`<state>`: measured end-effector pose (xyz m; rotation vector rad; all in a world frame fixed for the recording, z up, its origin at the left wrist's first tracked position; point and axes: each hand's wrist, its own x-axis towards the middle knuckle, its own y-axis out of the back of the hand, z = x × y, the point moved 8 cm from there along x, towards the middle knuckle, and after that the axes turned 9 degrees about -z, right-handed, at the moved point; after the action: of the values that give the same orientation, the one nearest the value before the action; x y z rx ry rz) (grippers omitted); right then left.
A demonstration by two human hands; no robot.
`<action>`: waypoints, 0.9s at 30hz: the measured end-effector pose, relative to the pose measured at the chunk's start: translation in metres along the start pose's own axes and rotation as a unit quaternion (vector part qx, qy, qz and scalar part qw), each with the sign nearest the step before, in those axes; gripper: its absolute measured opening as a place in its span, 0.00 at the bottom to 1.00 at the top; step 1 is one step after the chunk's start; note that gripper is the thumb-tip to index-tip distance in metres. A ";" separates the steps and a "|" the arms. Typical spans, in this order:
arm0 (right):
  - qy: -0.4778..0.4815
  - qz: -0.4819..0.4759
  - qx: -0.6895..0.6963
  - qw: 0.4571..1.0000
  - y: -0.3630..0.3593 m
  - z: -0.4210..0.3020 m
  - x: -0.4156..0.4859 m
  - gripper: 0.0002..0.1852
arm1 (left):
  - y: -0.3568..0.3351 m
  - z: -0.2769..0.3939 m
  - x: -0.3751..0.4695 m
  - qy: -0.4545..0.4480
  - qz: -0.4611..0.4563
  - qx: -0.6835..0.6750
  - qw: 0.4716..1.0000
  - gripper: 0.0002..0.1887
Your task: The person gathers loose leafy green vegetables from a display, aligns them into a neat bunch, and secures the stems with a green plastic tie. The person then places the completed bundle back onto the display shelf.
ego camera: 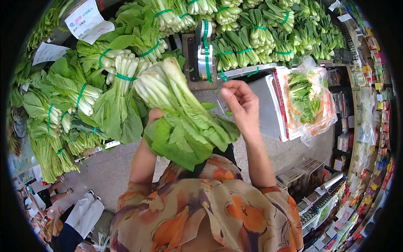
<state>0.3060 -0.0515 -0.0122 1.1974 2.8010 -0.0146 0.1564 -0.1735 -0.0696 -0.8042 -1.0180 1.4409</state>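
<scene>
My left hand [154,115] holds a loose bunch of leafy greens [185,113] with pale stems, leaves towards me; most of the hand is hidden behind it. My right hand [241,99] is raised beside the bunch, fingers curled, with thumb and forefinger just below a hanging end of green tape [223,76]; whether they touch it I cannot tell. Ahead stands a tape bundling device [204,53] with green tape running down its front. Bunches of greens bound with green tape [126,77] lie to the left, and bound bok choy [245,52] is piled at the right.
A clear plastic bag with loose leaves [305,97] rests on a white box [275,107] at right. Price signs [89,22] stand at upper left. Crates [302,173] and packed shelves line the right side. Other people [75,220] are at lower left, across the floor.
</scene>
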 end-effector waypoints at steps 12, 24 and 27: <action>0.222 -0.132 -0.335 0.906 -0.057 -0.071 -0.012 0.28 | -0.047 -0.017 0.026 -0.021 -0.129 0.102 0.986 0.59; 0.235 -0.110 -0.450 0.855 -0.089 -0.052 -0.015 0.37 | -0.001 -0.016 -0.011 -0.061 -0.045 0.028 0.997 0.55; 0.267 -0.104 -0.441 0.851 -0.093 -0.052 -0.011 0.39 | 0.008 -0.012 -0.019 -0.040 -0.041 0.034 0.998 0.57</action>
<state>0.2423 -0.1209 0.0384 0.7003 2.6850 1.6049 0.1665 -0.1902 -0.0833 -0.6523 -1.0451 1.4393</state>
